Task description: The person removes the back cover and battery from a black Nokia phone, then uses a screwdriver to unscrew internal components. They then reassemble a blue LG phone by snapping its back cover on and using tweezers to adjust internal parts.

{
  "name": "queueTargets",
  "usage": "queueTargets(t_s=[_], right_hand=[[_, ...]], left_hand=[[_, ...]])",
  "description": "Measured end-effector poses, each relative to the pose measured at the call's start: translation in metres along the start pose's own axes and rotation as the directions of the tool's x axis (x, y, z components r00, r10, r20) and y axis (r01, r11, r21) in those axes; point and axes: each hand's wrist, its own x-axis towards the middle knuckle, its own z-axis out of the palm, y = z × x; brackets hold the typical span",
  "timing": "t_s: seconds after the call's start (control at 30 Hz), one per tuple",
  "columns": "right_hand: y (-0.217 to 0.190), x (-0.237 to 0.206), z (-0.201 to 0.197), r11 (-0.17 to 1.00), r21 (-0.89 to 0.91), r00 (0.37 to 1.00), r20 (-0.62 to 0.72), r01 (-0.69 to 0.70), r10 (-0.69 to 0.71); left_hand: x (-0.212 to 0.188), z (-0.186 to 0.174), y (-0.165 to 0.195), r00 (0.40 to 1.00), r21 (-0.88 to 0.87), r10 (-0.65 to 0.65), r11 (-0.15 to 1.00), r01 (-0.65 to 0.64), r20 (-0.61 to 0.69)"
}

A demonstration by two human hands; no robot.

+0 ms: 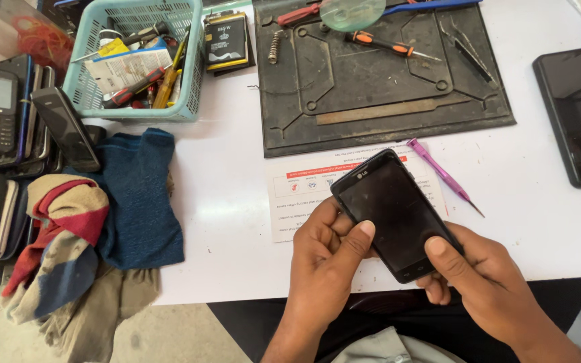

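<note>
Both hands grip a black phone (393, 214) just above the table's near edge: left hand (324, 259) cradling one side, thumb on the glossy screen; right hand (479, 275) pinching the lower corner. Beyond the phone lie a printed sheet (290, 202), purple pry tool (444, 175) and ridged rubber mat (378, 81).

White worktable (223, 222), grey floor (169, 336), bright even light.
</note>
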Motion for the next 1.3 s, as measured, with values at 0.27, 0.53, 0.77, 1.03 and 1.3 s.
queueTargets(t_s=[0.27, 0.53, 0.77, 1.03, 1.3], right_hand=[[-0.039, 0.011, 0.018, 0.946, -0.274, 0.974, -0.097, 0.172, -0.205], [-0.026, 0.014, 0.016, 0.976, -0.189, 0.982, -0.136, 0.105, -0.132], [-0.023, 0.004, 0.028, 0.95, -0.263, 0.959, -0.18, 0.168, -0.22], [-0.035, -0.002, 0.043, 0.6, -0.725, 0.869, -0.005, 0.338, -0.495], [-0.042, -0.007, 0.046, 0.699, -0.655, 0.891, -0.087, 0.287, -0.447]], left_hand=[[-0.004, -0.001, 0.003, 0.998, 0.323, 0.042, 0.945, -0.051, 0.035], [-0.003, 0.0, 0.005, 0.999, 0.373, 0.003, 0.928, 0.01, -0.034], [0.002, -0.007, -0.003, 0.994, 0.149, -0.028, 0.988, 0.043, -0.105], [0.003, -0.008, 0.0, 0.981, 0.069, -0.045, 0.996, 0.059, -0.189], [-0.004, -0.013, 0.006, 0.994, -0.004, -0.05, 0.999, 0.05, -0.097]])
